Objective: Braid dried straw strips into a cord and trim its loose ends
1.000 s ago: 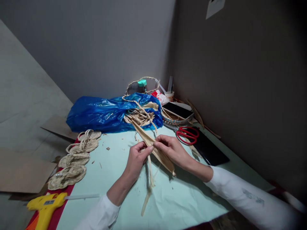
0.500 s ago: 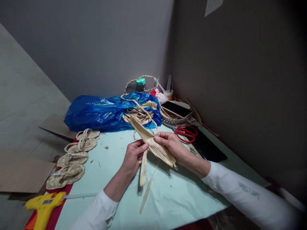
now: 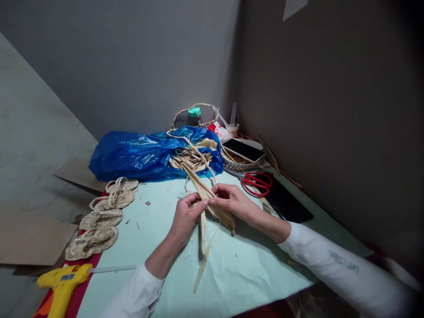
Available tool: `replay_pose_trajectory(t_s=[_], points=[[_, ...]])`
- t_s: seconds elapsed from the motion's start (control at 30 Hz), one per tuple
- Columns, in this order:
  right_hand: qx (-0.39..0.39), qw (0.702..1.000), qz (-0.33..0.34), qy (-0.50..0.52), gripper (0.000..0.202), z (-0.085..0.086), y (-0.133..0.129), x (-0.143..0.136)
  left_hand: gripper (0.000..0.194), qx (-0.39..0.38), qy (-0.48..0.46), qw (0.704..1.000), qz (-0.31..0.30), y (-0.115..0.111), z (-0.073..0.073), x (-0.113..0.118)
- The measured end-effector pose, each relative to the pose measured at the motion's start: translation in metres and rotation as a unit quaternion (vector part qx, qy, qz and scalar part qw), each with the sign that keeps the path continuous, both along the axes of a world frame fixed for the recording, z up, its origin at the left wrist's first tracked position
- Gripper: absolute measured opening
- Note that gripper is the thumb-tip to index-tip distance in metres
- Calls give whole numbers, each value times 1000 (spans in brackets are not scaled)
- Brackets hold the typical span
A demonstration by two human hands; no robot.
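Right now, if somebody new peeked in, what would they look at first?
Probably the big shiny blue bag lying at the back of the table, with dry stalks showing at its mouth. Next, perhaps the bright yellow glue gun at the lower left, and the red-handled scissors on the right. In the middle, the left hand and right hand pinch a dry leaf.

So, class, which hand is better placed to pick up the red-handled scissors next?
Right hand, probably: it is nearer the red-handled scissors, while the left hand is farther off; both pinch the dried husk.
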State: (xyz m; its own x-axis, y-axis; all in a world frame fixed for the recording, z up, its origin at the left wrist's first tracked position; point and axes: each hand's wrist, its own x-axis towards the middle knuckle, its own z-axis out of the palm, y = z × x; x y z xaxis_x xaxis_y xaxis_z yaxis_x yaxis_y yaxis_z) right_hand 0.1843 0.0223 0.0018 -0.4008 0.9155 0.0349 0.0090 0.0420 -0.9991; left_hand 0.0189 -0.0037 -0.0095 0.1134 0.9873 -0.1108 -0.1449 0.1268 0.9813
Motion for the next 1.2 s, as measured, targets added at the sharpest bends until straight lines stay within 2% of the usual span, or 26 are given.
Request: replay_pose_trajectory(t_s=[0.27,0.53,0.9,1.03,1.2], points=[[51,996,-45,-50,17,-14,-2,-3,22,57,117,991,15,-2,3,3],[22,998,-54,-22,17,-13,-4,-5,19,122,173,977,9,-1,6,4],[33,999,-22,-28,21,-18,1,-6,12,155,256,954,34,-4,-3,8],[32,998,-29,-35,23,-18,0,-5,12,153,276,948,48,-3,-4,7],[87,992,-55,-72,17,-16,-4,-5,12,129,251,957,61,-1,-1,5]])
